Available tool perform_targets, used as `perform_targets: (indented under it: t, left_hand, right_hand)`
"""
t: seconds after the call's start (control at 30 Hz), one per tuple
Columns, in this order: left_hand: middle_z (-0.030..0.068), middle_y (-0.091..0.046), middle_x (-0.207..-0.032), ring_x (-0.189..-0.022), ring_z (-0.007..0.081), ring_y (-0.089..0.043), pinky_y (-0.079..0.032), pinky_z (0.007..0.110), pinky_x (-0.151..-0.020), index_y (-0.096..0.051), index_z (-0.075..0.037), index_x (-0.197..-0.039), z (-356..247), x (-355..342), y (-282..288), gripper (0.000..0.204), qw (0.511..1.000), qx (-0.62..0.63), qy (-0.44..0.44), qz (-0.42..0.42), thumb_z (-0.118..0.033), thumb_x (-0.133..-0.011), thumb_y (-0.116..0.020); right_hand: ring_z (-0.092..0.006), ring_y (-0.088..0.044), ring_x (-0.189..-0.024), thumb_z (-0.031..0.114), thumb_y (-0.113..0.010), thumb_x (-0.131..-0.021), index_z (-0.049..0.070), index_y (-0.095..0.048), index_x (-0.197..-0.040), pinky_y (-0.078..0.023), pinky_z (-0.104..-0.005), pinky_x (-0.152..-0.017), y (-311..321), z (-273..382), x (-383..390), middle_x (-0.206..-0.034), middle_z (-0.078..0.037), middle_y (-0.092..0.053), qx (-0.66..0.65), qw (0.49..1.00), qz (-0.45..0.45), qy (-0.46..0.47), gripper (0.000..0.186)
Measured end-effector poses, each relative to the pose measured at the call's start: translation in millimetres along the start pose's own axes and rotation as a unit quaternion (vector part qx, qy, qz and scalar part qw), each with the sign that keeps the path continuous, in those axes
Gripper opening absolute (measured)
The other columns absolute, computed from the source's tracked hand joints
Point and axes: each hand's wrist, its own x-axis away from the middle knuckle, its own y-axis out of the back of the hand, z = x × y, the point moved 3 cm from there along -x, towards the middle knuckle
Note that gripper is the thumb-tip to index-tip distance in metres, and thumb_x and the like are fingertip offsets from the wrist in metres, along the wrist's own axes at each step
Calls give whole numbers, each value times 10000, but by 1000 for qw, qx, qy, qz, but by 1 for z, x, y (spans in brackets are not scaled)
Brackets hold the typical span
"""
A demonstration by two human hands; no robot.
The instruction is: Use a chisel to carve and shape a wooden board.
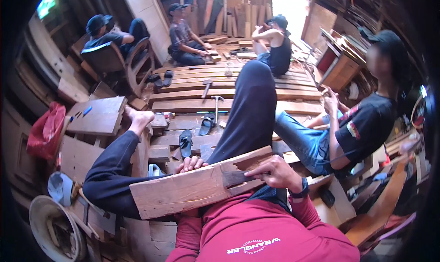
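A long wooden board [178,188] lies tilted across my lap, its right end rough and hollowed. Over its far edge curl the fingers of my left hand [191,164], which grips it, while the forearm passes beneath. My right hand [278,172] is closed at the board's right end, index finger stretched along a flat dark putty knife [234,178]. That blade rests against the board's face; its handle is hidden in my palm.
A hammer [217,107], a mallet [206,88] and sandals [185,143] lie on planks ahead. A person [362,124] sits close on my right; several others sit farther off. At left are a red bag [46,131] and a round pale basin [55,230].
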Motion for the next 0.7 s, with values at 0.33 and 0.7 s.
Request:
perform_targets:
  t: [0.33,0.7]
  left_hand:
    - [9,-590,-887,-999,157,-555,-410,376,-1040,-614,-131,-808,-4,-6,-5,275,1000,-23,5,-2,-266,-1007,-481]
    - [-30,-592,-868,-968,128,-550,-410,342,-1003,-594,-173,-791,-4,-8,9,214,999,-35,33,25,-295,-954,-530]
  right_hand:
    - [-330,-688,-719,125,-712,-798,187,-812,-1024,-544,-413,-704,-11,-23,2,-811,-139,-733,-16,998,-51,29,255]
    - [-263,-727,-904,83,-708,-823,186,-797,-1079,-567,-355,-800,-9,-18,11,-1014,-60,-771,-10,1000,-16,-19,290]
